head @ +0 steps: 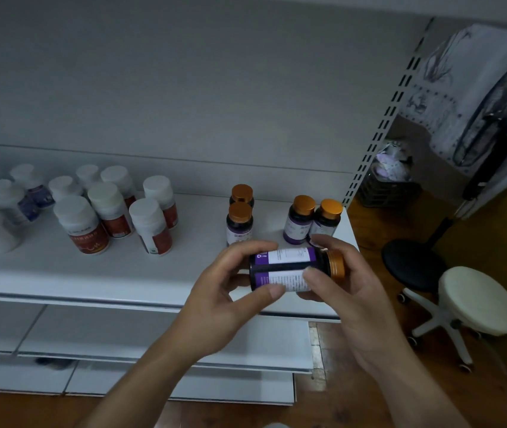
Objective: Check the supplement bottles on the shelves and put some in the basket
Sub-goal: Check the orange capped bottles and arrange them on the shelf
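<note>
Both my hands hold a dark supplement bottle (289,268) with a purple and white label and a gold cap, lying sideways with the cap to the right, just above the shelf's front edge. My left hand (230,291) grips its base end with thumb and fingers. My right hand (341,282) grips the cap end. Behind it, several matching gold-capped bottles (239,222) stand on the white shelf (91,273). To the left stand several white-capped bottles with red labels (150,225). No basket is in view.
More white-capped bottles with dark labels (20,196) stand at the far left. Lower white shelves (153,338) jut out below. Right of the shelving are a black stool (412,264), a cream stool on castors (477,299), a standing fan (493,109) and a dark crate (385,186).
</note>
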A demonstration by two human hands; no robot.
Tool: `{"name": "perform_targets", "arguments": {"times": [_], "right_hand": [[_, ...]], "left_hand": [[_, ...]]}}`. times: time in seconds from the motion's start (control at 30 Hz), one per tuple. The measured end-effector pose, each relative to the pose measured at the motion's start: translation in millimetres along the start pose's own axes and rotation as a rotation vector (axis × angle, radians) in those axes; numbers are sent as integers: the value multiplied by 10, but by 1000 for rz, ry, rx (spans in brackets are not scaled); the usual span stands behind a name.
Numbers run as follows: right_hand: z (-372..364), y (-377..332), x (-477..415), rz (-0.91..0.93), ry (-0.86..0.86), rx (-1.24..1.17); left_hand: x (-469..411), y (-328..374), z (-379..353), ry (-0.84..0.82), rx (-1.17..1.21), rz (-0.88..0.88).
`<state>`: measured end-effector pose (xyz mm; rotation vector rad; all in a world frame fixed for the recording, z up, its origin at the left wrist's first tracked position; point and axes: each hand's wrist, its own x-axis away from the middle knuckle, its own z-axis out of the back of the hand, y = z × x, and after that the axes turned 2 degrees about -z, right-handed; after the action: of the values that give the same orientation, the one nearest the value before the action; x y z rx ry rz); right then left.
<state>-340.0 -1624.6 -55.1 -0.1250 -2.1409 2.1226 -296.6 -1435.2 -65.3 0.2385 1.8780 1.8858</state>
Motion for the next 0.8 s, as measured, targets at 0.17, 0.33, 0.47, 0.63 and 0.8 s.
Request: {"name": "perform_targets", "arguments": {"times": [0.17, 0.33, 0.47, 0.63, 0.8], "right_hand": [[-15, 35, -19, 14, -15, 49], [-30, 66, -67, 55, 63, 370], [-116, 127, -134, 154, -32, 568], [-91, 49, -316, 149, -107, 583], [16, -48, -807, 255, 107, 722]], "left_hand": [[-29, 5, -37, 51, 107, 124], [-32, -101, 3, -36, -305, 108], [-78, -128, -69, -26, -495, 1], [-72, -214, -52, 125, -339, 75], [-52, -349, 5, 191, -241, 160]]}}
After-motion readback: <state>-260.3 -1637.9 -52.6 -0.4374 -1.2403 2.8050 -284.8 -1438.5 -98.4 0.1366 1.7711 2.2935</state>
